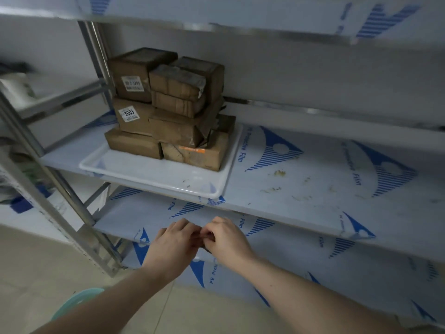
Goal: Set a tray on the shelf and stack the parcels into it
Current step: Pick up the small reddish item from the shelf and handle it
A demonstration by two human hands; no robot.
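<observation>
Tray (154, 175) sits on the mid shelf (313, 184), hard by the left upright (96, 56), front rim about flush w/ the shelf edge. Parcels (166, 109) are stacked in the tray's back-left part, roughly three layers, brown paper, labels facing out; the top ones lean a bit and wrapping is torn on the right side. Front strip of tray is bare.

Below the tray, in front of the lower shelf: left hand (172, 242) and right hand (226, 239) meet, fingertips touching each other. Fingers of both are curled in; a small dark bit shows between them but can't tell if either grips anything. No parcel in hand.

Right of the tray the shelf is just film w/ a few brown scuffs.

Judgement: stacking looks near done or done. If another parcel goes in, best to lay it flat in the bare front strip, not on the leaning top, and square the upper layer w/ both hands so nothing slides off.
</observation>
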